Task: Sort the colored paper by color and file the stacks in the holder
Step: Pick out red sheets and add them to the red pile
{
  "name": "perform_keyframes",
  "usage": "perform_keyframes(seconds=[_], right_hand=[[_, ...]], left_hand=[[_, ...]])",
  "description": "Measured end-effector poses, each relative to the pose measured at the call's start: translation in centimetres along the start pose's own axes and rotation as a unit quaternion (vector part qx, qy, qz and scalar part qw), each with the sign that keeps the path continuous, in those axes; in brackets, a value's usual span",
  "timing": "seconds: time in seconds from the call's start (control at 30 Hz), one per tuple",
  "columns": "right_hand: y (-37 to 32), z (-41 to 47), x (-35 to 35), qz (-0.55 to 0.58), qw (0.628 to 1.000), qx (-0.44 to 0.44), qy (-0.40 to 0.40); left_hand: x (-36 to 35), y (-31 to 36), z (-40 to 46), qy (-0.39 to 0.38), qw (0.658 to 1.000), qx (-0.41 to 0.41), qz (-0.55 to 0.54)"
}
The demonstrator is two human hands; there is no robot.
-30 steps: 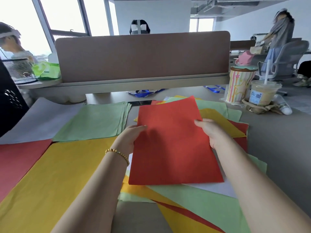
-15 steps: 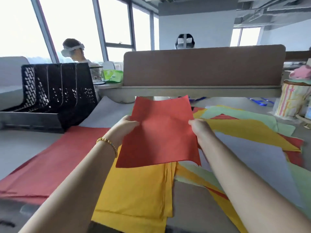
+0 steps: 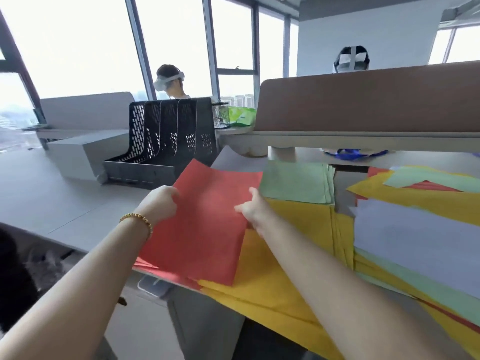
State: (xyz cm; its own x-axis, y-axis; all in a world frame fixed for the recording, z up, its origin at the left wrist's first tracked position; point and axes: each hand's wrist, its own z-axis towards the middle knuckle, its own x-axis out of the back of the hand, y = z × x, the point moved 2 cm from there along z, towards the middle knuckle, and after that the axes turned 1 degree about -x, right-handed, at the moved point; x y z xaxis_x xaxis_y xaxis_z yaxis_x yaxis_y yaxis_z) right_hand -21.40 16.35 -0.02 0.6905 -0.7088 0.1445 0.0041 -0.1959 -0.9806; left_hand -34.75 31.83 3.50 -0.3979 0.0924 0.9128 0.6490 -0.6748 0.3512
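Observation:
I hold a red sheet (image 3: 207, 224) over the red stack (image 3: 153, 268) at the desk's near left edge. My left hand (image 3: 161, 201) pinches its left edge; my right hand (image 3: 253, 209) rests on its right edge with the thumb on top. To the right lie a yellow stack (image 3: 280, 276), a green stack (image 3: 296, 183) and a pale lilac sheet (image 3: 415, 237) over a mixed heap of yellow, green and red sheets (image 3: 428, 188). The black mesh file holder (image 3: 168, 136) stands behind the red sheet with empty slots.
A brown desk divider (image 3: 363, 100) runs along the back right. A grey box (image 3: 78, 154) sits left of the holder. A mesh pen cup (image 3: 220, 115) and a green packet (image 3: 241, 116) stand behind it. Two persons wearing headsets sit beyond.
Both hands carried the red sheet leftward from the mixed heap to above the red stack. My view swung left, bringing the file holder into sight.

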Motion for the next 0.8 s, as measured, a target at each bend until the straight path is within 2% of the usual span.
perform_keyframes(seconds=[0.07, 0.2, 0.33, 0.47, 0.63, 0.8], right_hand=[[0.0, -0.4, -1.5, -0.07, 0.996, 0.013, -0.047], [0.1, -0.6, -3.2, -0.201, 0.975, 0.049, -0.081], [0.8, 0.4, -3.5, -0.366, 0.926, 0.052, -0.072], [1.1, 1.1, -3.1, -0.476, 0.877, 0.025, -0.061], [1.0, 0.9, -2.3, -0.476, 0.878, 0.03, -0.042], [-0.3, 0.3, 1.7, -0.495, 0.868, 0.047, -0.003]], left_hand=[[-0.6, -1.3, 0.1, -0.001, 0.999, 0.01, 0.037], [-2.2, -2.7, 0.3, 0.028, 0.992, 0.004, 0.12], [-3.5, -2.7, 0.0, 0.048, 0.972, -0.005, 0.23], [-4.6, -2.7, -0.5, 0.025, 0.962, -0.009, 0.272], [-4.8, -1.2, -0.2, 0.006, 0.972, -0.009, 0.235], [-5.8, 4.5, 0.4, -0.034, 0.984, -0.037, 0.173]])
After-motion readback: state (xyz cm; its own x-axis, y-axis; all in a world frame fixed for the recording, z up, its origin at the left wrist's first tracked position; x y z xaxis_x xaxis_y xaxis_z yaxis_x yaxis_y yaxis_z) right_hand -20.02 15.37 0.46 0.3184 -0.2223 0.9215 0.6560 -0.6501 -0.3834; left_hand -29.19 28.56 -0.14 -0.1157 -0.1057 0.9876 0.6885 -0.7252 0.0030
